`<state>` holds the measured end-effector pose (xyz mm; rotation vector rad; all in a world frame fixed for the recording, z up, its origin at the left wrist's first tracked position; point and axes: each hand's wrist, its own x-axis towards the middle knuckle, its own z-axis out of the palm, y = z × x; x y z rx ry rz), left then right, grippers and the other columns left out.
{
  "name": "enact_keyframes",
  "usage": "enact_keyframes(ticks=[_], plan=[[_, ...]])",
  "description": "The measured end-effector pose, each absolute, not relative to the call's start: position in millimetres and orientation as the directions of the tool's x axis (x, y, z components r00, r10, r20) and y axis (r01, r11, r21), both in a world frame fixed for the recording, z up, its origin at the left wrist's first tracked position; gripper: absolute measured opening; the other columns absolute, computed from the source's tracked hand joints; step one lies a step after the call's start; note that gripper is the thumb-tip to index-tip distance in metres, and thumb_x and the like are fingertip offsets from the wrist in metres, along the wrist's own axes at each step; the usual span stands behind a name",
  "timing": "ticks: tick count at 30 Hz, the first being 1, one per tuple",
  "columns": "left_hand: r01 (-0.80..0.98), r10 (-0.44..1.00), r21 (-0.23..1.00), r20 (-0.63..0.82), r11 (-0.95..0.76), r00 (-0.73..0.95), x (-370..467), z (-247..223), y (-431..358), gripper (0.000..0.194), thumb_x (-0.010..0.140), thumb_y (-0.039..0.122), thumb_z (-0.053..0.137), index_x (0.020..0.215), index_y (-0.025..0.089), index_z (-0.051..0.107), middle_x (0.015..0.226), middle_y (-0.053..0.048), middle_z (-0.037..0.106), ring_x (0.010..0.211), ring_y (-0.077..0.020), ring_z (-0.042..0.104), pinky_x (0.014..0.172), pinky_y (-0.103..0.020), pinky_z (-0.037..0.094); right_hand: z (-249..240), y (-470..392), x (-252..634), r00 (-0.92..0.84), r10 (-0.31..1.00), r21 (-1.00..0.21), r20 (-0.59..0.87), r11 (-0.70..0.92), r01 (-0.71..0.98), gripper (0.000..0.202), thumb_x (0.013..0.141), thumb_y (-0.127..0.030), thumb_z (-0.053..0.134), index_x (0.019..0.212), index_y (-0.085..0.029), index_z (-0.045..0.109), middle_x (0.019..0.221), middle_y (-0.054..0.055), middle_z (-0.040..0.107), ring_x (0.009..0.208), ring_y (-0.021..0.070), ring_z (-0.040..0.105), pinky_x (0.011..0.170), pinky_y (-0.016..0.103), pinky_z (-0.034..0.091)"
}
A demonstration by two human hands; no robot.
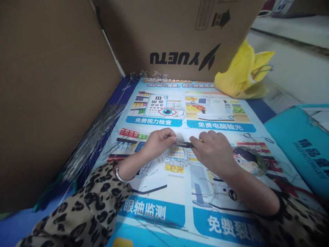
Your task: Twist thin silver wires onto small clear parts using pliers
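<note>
My left hand (164, 140) pinches thin wire near the middle of the printed poster. My right hand (213, 149) is wrapped round a dark metal tool, which looks like pliers (183, 144); its tip reaches to my left fingertips. A thin wire shape with several loops (177, 159) hangs or lies just below the tool, between my hands. Whether the tool's jaws grip the wire is too small to tell.
A bundle of straight wires (89, 147) lies at the left beside a tall cardboard box (180, 34). Wire pieces (149, 74) are piled at the box's base. A yellow bag (243, 75), a round clear dish (262, 161) and a turquoise box (295, 144) stand at the right.
</note>
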<state>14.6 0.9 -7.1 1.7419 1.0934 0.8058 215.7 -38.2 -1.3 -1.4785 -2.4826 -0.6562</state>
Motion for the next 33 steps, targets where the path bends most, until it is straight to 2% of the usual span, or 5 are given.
enact_keyframes(ticks=[11, 28, 33], plan=[[0.315, 0.897, 0.917, 0.089, -0.243, 0.433, 14.5, -9.5, 1.8, 0.013, 0.080, 0.026, 0.053, 0.072, 0.017, 0.058, 0.070, 0.001, 0.058, 0.068, -0.0108, 0.053, 0.065, -0.022, 0.042, -4.5, -37.6, 217.2, -0.484, 0.810, 0.231, 0.331, 0.428, 0.874, 0.018, 0.082, -0.029, 0.048, 0.078, -0.021, 0.064, 0.070, 0.005, 0.055, 0.070, 0.0186, 0.041, 0.062, 0.032, 0.019], [0.324, 0.858, 0.901, 0.093, -0.288, 0.505, 12.9, -9.9, 2.5, 0.012, 0.082, 0.023, 0.050, 0.076, 0.017, 0.057, 0.068, 0.002, 0.057, 0.065, -0.0098, 0.050, 0.063, -0.021, 0.041, -10.9, -32.8, 221.2, -0.484, 0.826, 0.133, 0.288, 0.466, 0.875, 0.022, 0.083, -0.035, 0.049, 0.073, -0.021, 0.062, 0.069, 0.003, 0.054, 0.068, 0.0158, 0.044, 0.062, 0.029, 0.022], [0.331, 0.848, 0.876, 0.145, -0.350, 0.510, 12.7, -9.6, 3.1, 0.012, 0.083, 0.023, 0.051, 0.076, 0.016, 0.058, 0.068, 0.002, 0.057, 0.066, -0.0097, 0.051, 0.066, -0.022, 0.041, -11.1, -33.9, 221.8, -0.475, 0.838, 0.125, 0.268, 0.459, 0.880, 0.021, 0.082, -0.037, 0.050, 0.073, -0.021, 0.061, 0.069, 0.002, 0.055, 0.068, 0.0151, 0.047, 0.060, 0.028, 0.022]])
